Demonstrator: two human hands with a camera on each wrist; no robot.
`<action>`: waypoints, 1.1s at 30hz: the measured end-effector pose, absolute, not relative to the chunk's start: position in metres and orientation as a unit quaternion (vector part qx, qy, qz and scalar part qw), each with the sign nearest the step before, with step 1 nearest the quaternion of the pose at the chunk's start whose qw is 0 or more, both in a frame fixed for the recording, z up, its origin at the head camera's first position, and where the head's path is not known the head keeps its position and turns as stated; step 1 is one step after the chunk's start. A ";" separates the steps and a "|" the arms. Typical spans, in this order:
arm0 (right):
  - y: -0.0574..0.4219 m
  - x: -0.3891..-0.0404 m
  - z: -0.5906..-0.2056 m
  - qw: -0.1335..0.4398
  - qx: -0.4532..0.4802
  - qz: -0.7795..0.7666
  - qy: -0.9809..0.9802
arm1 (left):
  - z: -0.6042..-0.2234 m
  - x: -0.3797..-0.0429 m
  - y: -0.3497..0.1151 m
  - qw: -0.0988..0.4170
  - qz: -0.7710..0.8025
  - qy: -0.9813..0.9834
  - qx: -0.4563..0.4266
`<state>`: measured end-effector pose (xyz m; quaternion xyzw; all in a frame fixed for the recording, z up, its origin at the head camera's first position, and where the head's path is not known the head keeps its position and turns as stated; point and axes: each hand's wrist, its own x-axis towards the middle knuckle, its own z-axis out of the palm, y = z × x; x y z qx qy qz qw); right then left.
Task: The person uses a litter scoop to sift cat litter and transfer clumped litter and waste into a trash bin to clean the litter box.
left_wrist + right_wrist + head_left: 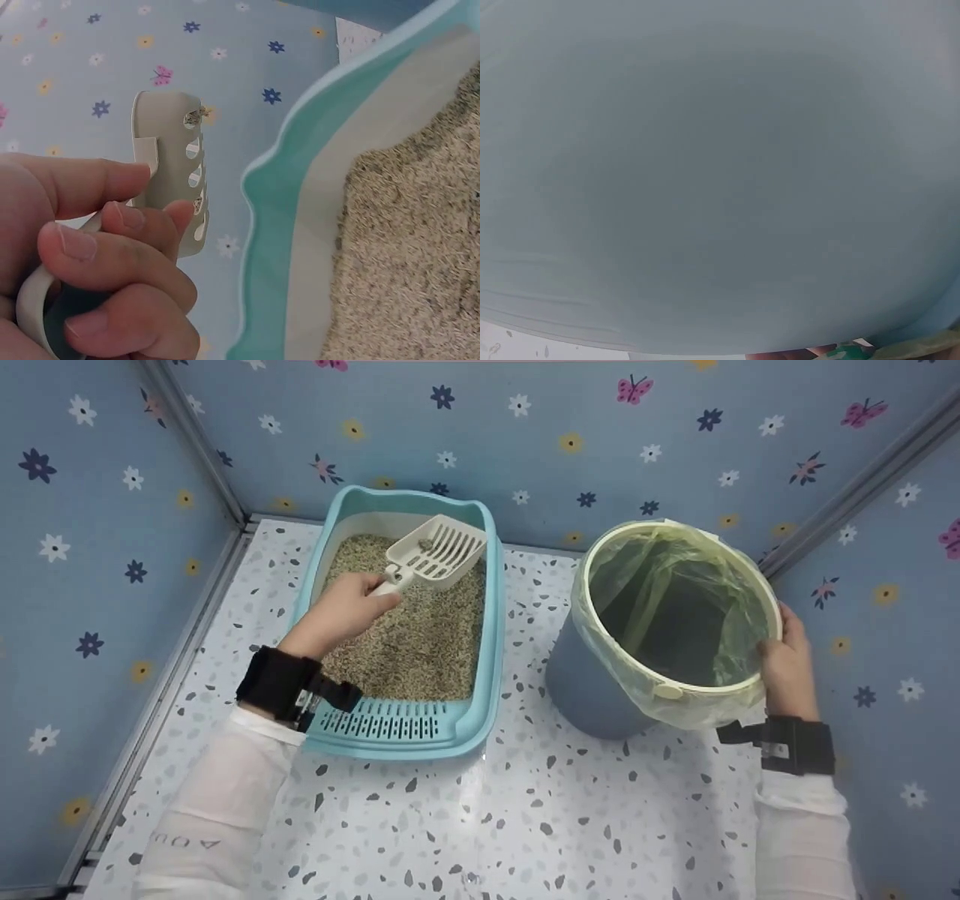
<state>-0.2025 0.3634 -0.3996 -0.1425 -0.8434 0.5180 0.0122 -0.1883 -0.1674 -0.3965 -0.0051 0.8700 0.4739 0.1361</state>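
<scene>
My left hand (343,611) grips the handle of a pale litter scoop (409,553) over a turquoise litter box (495,622). A small clump (193,116) sits in the slotted scoop head, which is tilted in the left wrist view. Tan grainy cat litter (427,652) fills the box floor. To the right, my right hand (793,671) holds the rim of a blue-grey trash bin (589,682), thumb inside and fingers outside. A translucent yellow bag (694,714) lines the bin, which leans. The bin's smooth grey wall (727,172) fills most of the right wrist view.
The white speckled floor (465,825) spreads in front of the box and bin. Blue flowered wall panels (517,450) stand close behind and on both sides. A slotted front ledge (382,724) belongs to the litter box.
</scene>
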 end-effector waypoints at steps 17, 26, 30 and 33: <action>0.362 -0.204 -0.399 0.007 -0.144 0.528 -0.837 | -0.324 -0.197 -0.047 0.129 0.389 0.905 0.116; 0.363 -0.205 -0.399 0.003 -0.152 0.526 -0.837 | -0.339 -0.190 0.010 -0.004 0.231 0.955 0.186; 0.364 -0.204 -0.399 0.007 -0.150 0.523 -0.839 | -0.347 -0.186 0.022 -0.091 0.157 0.960 0.213; 0.364 -0.204 -0.399 0.010 -0.147 0.525 -0.838 | -0.353 -0.184 0.026 -0.161 0.089 0.952 0.244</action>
